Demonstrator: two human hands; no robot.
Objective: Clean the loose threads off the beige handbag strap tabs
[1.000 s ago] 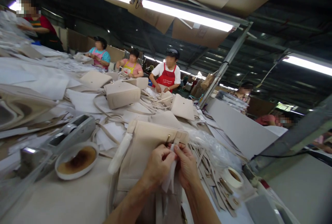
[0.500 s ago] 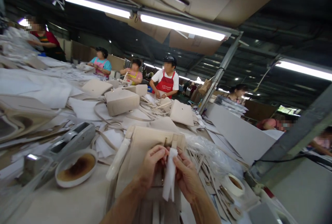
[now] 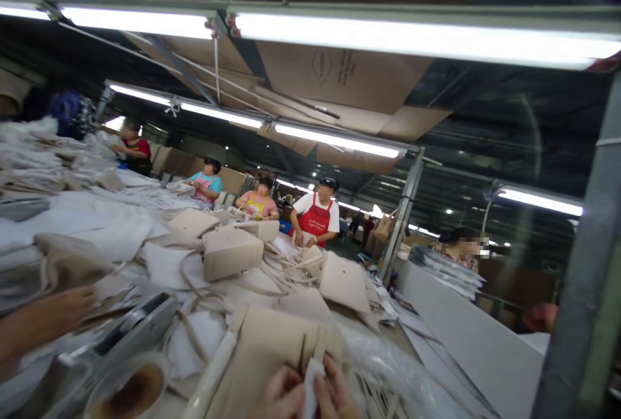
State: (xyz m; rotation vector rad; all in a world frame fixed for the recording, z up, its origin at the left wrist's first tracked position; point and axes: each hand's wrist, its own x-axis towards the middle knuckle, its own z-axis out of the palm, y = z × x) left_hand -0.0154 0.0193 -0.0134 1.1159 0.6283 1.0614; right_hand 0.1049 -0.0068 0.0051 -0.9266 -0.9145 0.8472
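Plainly, in the head view, a smooth beige bag (image 3: 257,348) lies toward the table's (image 3: 173,401) near edge, its top band pale; right hand (image 3: 336,388) fingers pinch a white strip (image 3: 310,385), left hand (image 3: 282,394) fingers curl beside it, grip unclear.

At the bottom centre of the frame, the person's left hand (image 3: 284,394) and right hand (image 3: 336,392) are both bare, with slender fingers and rounded fingertips. Slight blur softens the nails and creases; the lower edge crops both hands near the wrists.
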